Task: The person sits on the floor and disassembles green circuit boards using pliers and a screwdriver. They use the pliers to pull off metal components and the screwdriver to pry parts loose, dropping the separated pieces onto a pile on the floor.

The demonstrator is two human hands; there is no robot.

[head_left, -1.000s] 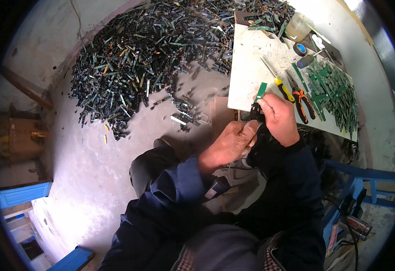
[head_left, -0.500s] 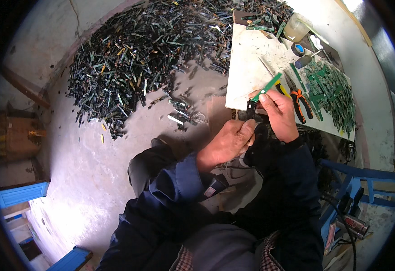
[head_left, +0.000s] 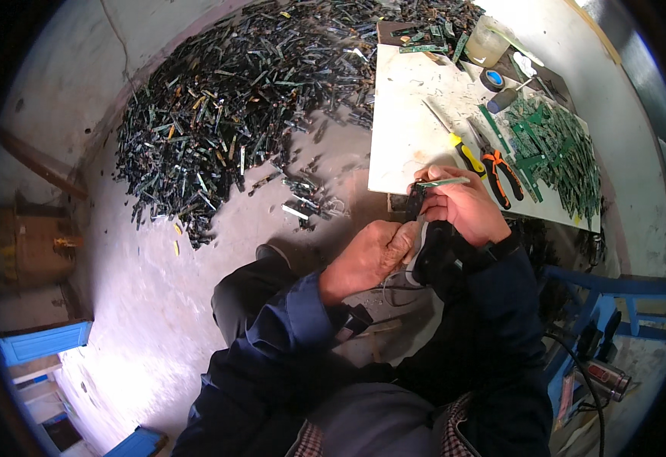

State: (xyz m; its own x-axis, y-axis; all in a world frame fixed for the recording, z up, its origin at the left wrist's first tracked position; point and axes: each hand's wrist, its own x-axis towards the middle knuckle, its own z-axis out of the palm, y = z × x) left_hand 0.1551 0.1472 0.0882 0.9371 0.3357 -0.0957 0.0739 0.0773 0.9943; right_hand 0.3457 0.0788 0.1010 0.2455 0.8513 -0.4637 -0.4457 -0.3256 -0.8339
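Near the front edge of the white board, my two hands are close together. My right hand (head_left: pixel 466 209) is closed with thumb and fingers on a narrow green circuit-board strip (head_left: pixel 446 181), which lies nearly level. Joined to or touching its left end is a short black piece (head_left: pixel 415 199); which of the two I cannot tell. My left hand (head_left: pixel 375 255) is closed round the lower end of that black piece, its fingertips partly hidden. Below the hands a thin grey cord (head_left: pixel 398 286) hangs beside my shoe.
On the white board (head_left: pixel 401 122) lie a yellow-black screwdriver (head_left: pixel 466 156), orange-black pliers (head_left: pixel 503 179), a tape roll (head_left: pixel 492 79) and a pile of green strips (head_left: pixel 558 156). A plastic tub (head_left: pixel 487 42) stands behind. A large heap of dark strips (head_left: pixel 219 114) covers the floor; blue chair (head_left: pixel 615 286) at right.
The green strip has turned from steeply slanted to nearly level as my right hand rotated and came slightly lower. My left hand has shifted a little down and left. The whole view moved slightly.
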